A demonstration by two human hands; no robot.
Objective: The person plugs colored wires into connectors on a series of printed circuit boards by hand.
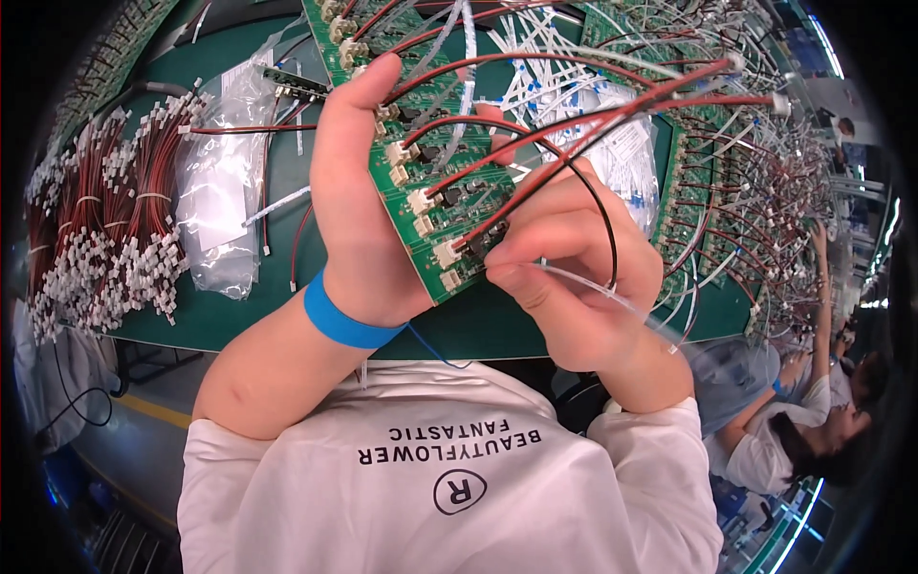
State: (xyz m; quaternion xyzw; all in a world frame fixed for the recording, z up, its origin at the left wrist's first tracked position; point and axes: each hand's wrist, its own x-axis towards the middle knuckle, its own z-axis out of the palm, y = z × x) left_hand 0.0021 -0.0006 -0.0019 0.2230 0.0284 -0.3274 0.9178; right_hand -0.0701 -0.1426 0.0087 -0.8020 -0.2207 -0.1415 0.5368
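Observation:
My left hand (349, 182) is wrapped round a long green circuit board (406, 215), its thumb along the left edge and its fingertips showing past the right edge. White sockets line the board's left side, with red-and-black wires (564, 129) plugged in and arching to the right. At the board's near right corner my right hand (583, 258) is closed in a pinch beside a small black connector (486, 237). From that pinch a thin white flat cable (612, 297) trails toward the wrist; its gripped end is hidden by the fingers. A blue band (344, 320) circles my left wrist.
Bundles of red-and-black wires with white plugs (110, 215) lie on the green table (459, 330) at left, beside a clear plastic bag (225, 191). White flat cables with blue ends (593, 124) lie beyond my hands. Wired boards (703, 206) crowd the right. Another person (794, 430) sits there.

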